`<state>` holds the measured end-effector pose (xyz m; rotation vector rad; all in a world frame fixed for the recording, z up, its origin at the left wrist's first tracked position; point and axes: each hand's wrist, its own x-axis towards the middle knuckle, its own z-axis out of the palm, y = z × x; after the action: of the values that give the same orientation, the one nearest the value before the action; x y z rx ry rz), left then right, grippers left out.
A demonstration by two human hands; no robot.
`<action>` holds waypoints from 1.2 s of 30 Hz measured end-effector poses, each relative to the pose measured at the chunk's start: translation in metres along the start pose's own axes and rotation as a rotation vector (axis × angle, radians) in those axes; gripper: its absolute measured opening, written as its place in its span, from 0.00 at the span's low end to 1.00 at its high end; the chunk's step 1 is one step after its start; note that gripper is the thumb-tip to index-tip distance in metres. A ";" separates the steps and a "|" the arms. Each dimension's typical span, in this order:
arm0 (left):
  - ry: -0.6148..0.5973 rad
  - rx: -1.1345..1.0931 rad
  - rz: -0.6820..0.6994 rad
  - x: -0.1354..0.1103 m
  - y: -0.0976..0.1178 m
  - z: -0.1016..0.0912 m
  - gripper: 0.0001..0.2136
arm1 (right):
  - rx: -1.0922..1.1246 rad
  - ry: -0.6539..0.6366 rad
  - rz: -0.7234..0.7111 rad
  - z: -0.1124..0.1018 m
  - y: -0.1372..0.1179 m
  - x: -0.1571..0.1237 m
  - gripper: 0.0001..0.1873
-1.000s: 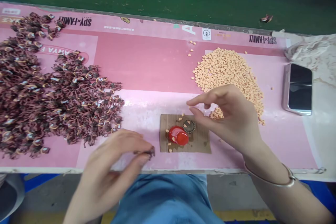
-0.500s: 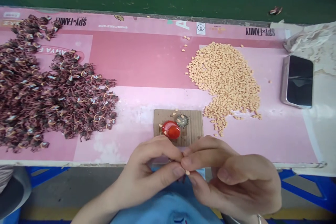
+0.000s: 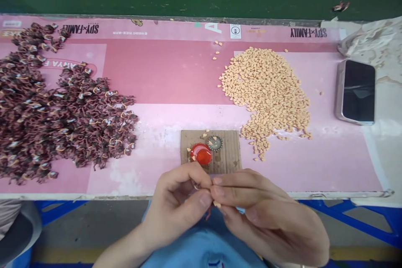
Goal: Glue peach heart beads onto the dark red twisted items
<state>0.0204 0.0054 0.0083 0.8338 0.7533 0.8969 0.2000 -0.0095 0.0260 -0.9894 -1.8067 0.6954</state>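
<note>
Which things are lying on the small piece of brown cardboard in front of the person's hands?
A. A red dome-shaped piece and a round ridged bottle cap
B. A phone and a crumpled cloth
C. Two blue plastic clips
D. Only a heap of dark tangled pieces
A. The brown cardboard carries a glossy red dome-shaped piece with a ridged bottle cap next to it.
</note>
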 end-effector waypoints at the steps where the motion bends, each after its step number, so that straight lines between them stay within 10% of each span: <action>1: 0.000 0.008 0.002 0.000 0.000 0.000 0.20 | -0.015 -0.013 0.021 -0.001 0.000 -0.002 0.11; 9: 0.012 0.154 0.057 -0.002 0.004 -0.004 0.14 | -0.240 -0.088 0.097 -0.006 -0.001 -0.022 0.13; 15: 0.060 0.273 0.124 -0.008 0.004 -0.013 0.13 | -0.267 0.168 0.070 0.012 0.001 -0.028 0.13; 30: -0.031 0.491 0.274 -0.005 0.004 -0.012 0.10 | -0.226 -0.234 0.028 -0.020 -0.006 -0.028 0.20; 36: -0.071 0.488 0.255 -0.004 0.001 -0.013 0.11 | -0.103 -0.152 0.002 -0.007 0.005 -0.026 0.14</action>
<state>0.0073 0.0057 0.0038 1.4103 0.8294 0.9145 0.2147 -0.0284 0.0130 -1.0293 -1.9909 0.6999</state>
